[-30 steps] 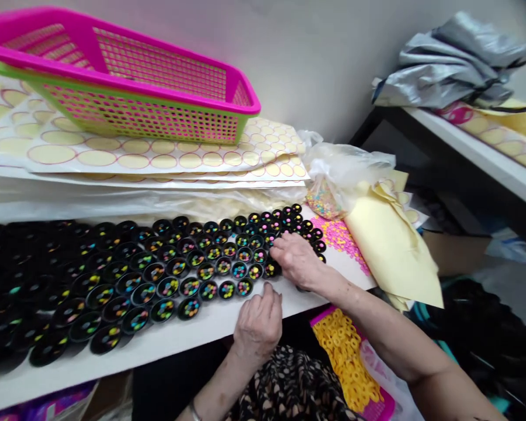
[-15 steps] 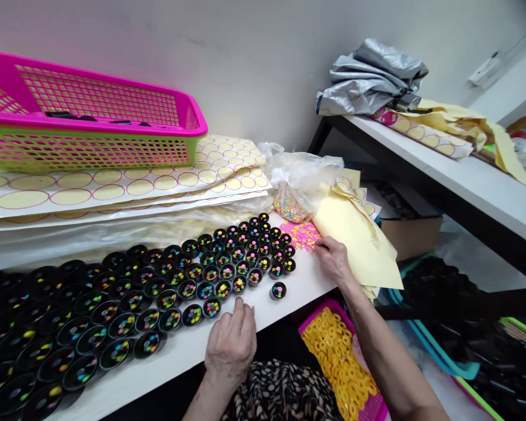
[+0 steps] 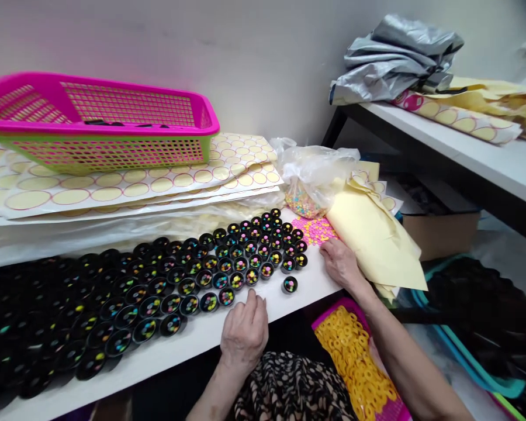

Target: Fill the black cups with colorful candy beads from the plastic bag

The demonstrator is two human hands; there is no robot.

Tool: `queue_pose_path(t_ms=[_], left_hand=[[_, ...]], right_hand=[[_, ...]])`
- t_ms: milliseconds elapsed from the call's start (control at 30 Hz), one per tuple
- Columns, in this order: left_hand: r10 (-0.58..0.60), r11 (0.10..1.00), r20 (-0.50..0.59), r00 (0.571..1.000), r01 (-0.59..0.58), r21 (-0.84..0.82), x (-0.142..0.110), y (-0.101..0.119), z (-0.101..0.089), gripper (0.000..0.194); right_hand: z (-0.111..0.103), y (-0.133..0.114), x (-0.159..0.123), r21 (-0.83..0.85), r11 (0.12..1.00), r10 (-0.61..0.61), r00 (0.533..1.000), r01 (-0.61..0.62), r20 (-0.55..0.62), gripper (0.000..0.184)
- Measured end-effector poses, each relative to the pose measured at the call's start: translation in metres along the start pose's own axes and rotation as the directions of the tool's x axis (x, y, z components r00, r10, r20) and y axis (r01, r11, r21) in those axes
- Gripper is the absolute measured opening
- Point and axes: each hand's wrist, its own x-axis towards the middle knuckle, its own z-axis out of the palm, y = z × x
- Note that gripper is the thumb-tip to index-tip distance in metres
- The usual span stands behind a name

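Observation:
My left hand [image 3: 244, 328] is at the table's front edge with its fingers curled together, just in front of the rows of small black cups [image 3: 209, 302]. Whatever it may hold is hidden. Small coloured beads lie in the cups. Close to the pink and yellow beads [image 3: 314, 230] spread on the table, my right hand [image 3: 341, 264] rests with fingertips pressed together; I cannot make out anything in them. One black cup [image 3: 290, 285] stands apart from the rows, between my two hands.
Behind the cups are sticker sheets [image 3: 162, 185] under a pink and green basket [image 3: 149, 153]. A clear bag of beads [image 3: 305, 199] and yellow backing paper [image 3: 372, 234] lie at the right. Below the table sits a pink basket of yellow rings [image 3: 350, 356]. A white shelf [image 3: 477, 140] juts in at right.
The view has shifted, so most things sit further right in the picture. My right hand has drawn slightly back from the loose beads towards the front edge. My left hand stays curled.

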Motion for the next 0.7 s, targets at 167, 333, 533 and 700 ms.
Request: queue_pose_path(t_ms=[167,333,533,700], left_hand=[[-0.017,1.0,0.015,1.0,0.017,0.001,0.0,0.001,-0.004,0.021],[-0.045,0.999,0.054,0.997,0.045,0.013,-0.004,0.003,-0.005,0.02],[-0.067,0.998,0.06,0.996,0.067,0.003,-0.008,0.003,-0.004,0.02],[-0.069,0.998,0.073,0.995,0.069,0.007,-0.01,0.003,-0.004,0.019]], right_hand=[[-0.005,-0.007,-0.001,0.2,0.973,0.061,0.961,-0.118,0.27,0.018],[-0.001,-0.005,0.008,0.299,0.906,0.195,0.921,-0.301,0.338,0.018],[0.004,-0.01,0.01,0.087,0.967,0.214,0.947,-0.241,0.241,0.018],[0.002,-0.018,0.002,0.087,0.973,0.199,0.969,-0.213,0.143,0.021]])
